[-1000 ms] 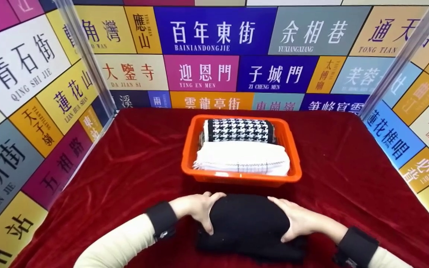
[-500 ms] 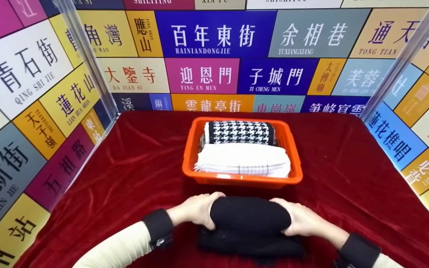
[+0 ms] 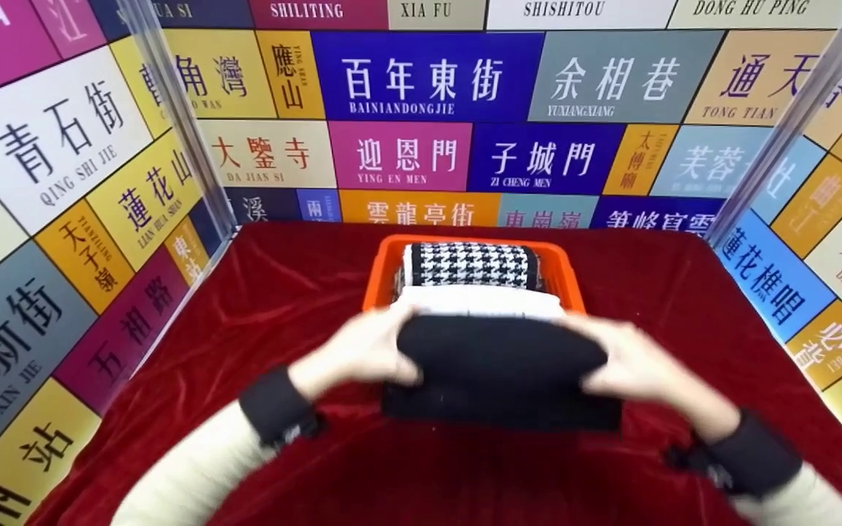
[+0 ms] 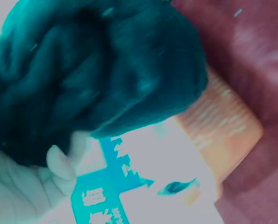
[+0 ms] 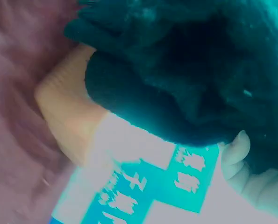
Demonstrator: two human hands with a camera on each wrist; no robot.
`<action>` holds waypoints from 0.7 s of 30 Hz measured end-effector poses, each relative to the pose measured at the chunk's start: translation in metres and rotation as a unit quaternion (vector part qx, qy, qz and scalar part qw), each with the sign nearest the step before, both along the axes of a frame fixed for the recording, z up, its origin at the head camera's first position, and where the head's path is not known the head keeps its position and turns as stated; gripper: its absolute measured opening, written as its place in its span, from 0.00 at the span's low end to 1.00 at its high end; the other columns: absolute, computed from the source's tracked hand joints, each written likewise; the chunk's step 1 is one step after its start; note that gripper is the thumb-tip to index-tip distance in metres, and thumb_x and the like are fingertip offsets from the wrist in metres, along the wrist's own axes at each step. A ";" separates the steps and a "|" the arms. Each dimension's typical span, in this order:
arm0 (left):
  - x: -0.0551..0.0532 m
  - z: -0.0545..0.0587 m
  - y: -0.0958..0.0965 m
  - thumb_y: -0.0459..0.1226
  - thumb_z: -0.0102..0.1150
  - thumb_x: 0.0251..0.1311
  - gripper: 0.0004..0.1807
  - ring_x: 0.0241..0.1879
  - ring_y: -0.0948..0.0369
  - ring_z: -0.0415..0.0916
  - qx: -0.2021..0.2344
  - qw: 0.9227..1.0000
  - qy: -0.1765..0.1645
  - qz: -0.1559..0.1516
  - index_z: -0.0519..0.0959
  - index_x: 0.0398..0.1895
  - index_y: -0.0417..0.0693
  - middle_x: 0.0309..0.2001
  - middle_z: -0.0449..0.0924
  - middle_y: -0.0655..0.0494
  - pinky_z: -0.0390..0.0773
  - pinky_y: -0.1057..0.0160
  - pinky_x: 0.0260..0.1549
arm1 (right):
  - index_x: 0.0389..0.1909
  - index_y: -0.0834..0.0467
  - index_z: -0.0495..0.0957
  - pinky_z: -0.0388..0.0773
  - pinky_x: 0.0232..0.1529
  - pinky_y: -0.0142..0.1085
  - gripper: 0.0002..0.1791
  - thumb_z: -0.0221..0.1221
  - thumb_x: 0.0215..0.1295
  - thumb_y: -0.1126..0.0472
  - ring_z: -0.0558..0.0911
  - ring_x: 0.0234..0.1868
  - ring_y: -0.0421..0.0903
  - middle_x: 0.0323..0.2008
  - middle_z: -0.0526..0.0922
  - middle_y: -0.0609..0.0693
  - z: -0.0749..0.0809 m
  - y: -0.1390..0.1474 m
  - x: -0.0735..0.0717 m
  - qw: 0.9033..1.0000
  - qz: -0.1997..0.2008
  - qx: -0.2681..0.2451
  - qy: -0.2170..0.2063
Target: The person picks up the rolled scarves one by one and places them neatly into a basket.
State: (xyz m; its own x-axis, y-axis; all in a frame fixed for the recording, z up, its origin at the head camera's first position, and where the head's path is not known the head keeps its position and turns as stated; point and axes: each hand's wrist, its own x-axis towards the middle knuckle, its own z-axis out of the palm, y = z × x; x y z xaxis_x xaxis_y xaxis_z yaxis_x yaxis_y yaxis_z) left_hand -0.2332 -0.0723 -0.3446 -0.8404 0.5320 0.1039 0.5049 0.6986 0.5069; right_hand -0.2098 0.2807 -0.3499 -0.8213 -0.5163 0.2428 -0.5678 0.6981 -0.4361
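A folded black cloth point(image 3: 501, 372) is held up in front of the orange basket point(image 3: 573, 286), its lower edge hanging below both hands. My left hand point(image 3: 366, 351) grips its left end, thumb on the near side. At the right end, my right hand point(image 3: 633, 359) grips it the same way. In the left wrist view the folds of the cloth point(image 4: 106, 70) bulge beside my palm, with part of the basket point(image 4: 223, 130) beyond. The right wrist view shows layered folds of the cloth point(image 5: 129, 98) too. Most fingertips are hidden behind it.
Inside the basket lie a rolled black-and-white houndstooth cloth point(image 3: 472, 264) and, in front of it, a white cloth point(image 3: 479, 298) partly covered from view. Dark red velvet point(image 3: 282, 285) covers the table. Clear posts point(image 3: 191, 124) and sign-printed walls point(image 3: 428, 80) surround it.
Both hands have lifted the black cloth off the table and moved it forward, so it now hides the basket's near side. The basket has stayed in place.
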 end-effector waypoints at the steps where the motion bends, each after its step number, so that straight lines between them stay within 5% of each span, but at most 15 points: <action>1: -0.006 0.009 0.000 0.44 0.71 0.26 0.50 0.36 0.57 0.76 0.024 1.000 -0.008 0.013 0.62 0.63 0.62 0.48 0.78 0.51 0.76 0.57 0.37 | 0.62 0.47 0.66 0.71 0.41 0.38 0.48 0.64 0.29 0.68 0.75 0.42 0.42 0.54 0.75 0.48 0.009 0.001 -0.008 1.000 -0.001 -0.010 -0.001; 8: -0.056 0.047 0.006 0.44 0.71 0.30 0.50 0.48 0.56 0.72 0.125 0.989 -0.048 0.070 0.59 0.65 0.63 0.58 0.70 0.50 0.70 0.57 0.49 | 0.62 0.44 0.66 0.68 0.40 0.39 0.45 0.59 0.36 0.72 0.72 0.43 0.48 0.55 0.74 0.51 0.052 0.004 -0.074 0.996 -0.060 -0.051 -0.047; 14: -0.094 0.055 0.012 0.42 0.70 0.35 0.47 0.51 0.57 0.68 0.180 0.978 -0.067 0.086 0.60 0.65 0.56 0.58 0.68 0.50 0.67 0.60 0.54 | 0.59 0.44 0.70 0.68 0.40 0.35 0.41 0.57 0.37 0.73 0.71 0.43 0.47 0.53 0.75 0.51 0.058 0.003 -0.121 0.984 -0.091 -0.109 -0.103; 21: -0.121 0.060 0.014 0.42 0.68 0.37 0.44 0.50 0.56 0.69 0.199 0.972 -0.088 0.092 0.61 0.64 0.56 0.56 0.71 0.51 0.67 0.61 0.53 | 0.59 0.45 0.70 0.69 0.38 0.34 0.40 0.56 0.38 0.73 0.70 0.43 0.45 0.54 0.74 0.50 0.067 0.002 -0.145 0.981 -0.099 -0.116 -0.119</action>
